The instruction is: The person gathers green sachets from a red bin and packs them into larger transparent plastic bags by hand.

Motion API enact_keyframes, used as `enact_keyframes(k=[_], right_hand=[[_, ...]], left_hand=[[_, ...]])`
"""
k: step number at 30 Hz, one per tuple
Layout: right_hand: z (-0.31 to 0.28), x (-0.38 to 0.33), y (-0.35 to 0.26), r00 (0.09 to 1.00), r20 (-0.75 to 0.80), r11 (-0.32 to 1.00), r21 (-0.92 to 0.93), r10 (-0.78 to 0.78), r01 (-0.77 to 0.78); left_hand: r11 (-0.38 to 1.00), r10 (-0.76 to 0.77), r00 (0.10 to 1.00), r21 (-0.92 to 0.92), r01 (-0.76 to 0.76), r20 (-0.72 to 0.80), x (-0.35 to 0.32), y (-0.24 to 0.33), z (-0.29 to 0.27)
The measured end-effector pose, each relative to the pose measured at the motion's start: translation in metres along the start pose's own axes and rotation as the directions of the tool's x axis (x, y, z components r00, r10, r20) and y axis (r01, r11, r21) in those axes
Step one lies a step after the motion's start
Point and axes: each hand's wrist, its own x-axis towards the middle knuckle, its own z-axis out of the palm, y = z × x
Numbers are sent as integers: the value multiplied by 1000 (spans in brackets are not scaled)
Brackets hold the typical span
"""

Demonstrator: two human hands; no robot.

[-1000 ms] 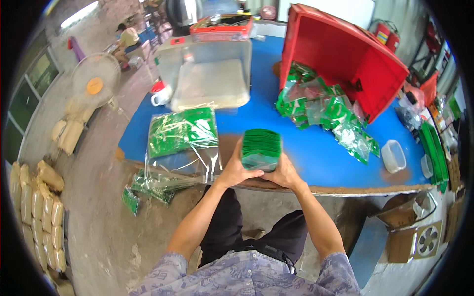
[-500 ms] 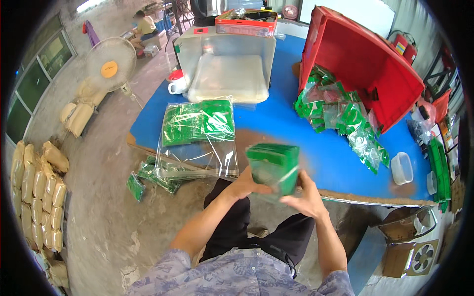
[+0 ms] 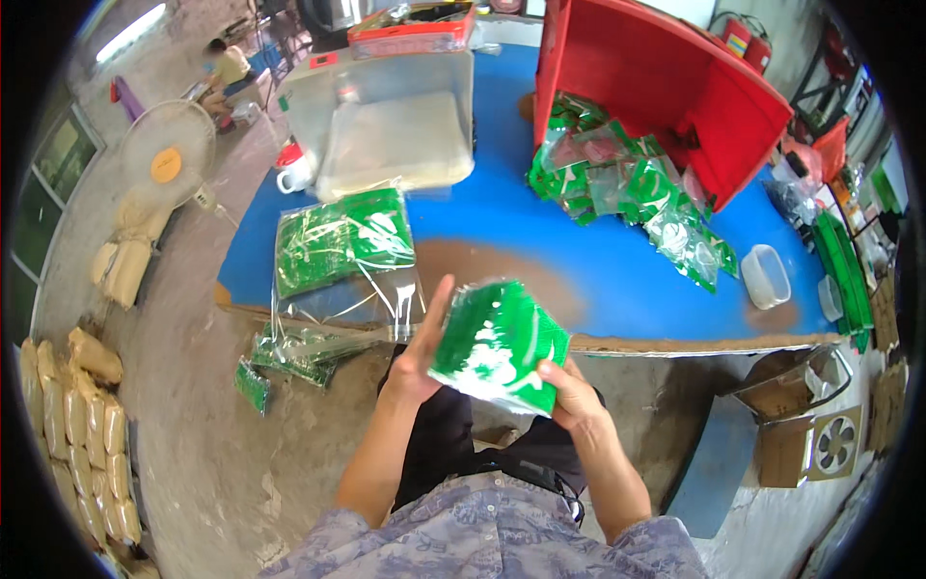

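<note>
A stack of flat green packets in clear plastic (image 3: 502, 352) is held up above my lap, near the table's front edge. It is tilted, and its shiny side of layered packet edges faces up. My right hand (image 3: 576, 394) grips the stack's lower right corner, thumb on top, its other fingers mostly hidden behind. Along the stack's left side my left hand (image 3: 421, 349) lies flat, fingers stretched out and pointing away from me. Beyond my left hand, a large clear bag holding more green packets (image 3: 345, 241) rests on the table, its open end hanging toward the front edge.
A tipped red bin (image 3: 666, 92) spills loose green packets (image 3: 627, 183) onto the blue table (image 3: 502, 125). A translucent tub (image 3: 395, 145) lies on its side, with a white cup (image 3: 295, 169) beside it. A small clear container (image 3: 766, 277) sits right. Filled green bags (image 3: 294, 357) lie below the table's left edge.
The stack has turned and tipped, so its layered side now faces up. My left hand has gone from gripping it to lying flat along its side. The whole view has shifted.
</note>
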Motion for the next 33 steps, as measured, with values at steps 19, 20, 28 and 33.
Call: enact_keyframes(k=[19, 20, 28, 33], right_hand=[[4, 46, -37, 488, 146, 158, -835, -860, 527], [-4, 52, -38, 365, 216, -27, -888, -905, 459], [-19, 49, -31, 433, 170, 23, -913, -885, 406], [-39, 51, -39, 334, 213, -78, -924, -918, 373]], left_hand=[[-572, 215, 972, 819, 43, 99, -20, 89, -48], [-588, 152, 982, 809, -4, 115, -12, 88, -43], [-743, 88, 983, 667, -45, 164, -4, 92, -66], [-497, 466, 884, 834, 240, 23, -56, 116, -92]])
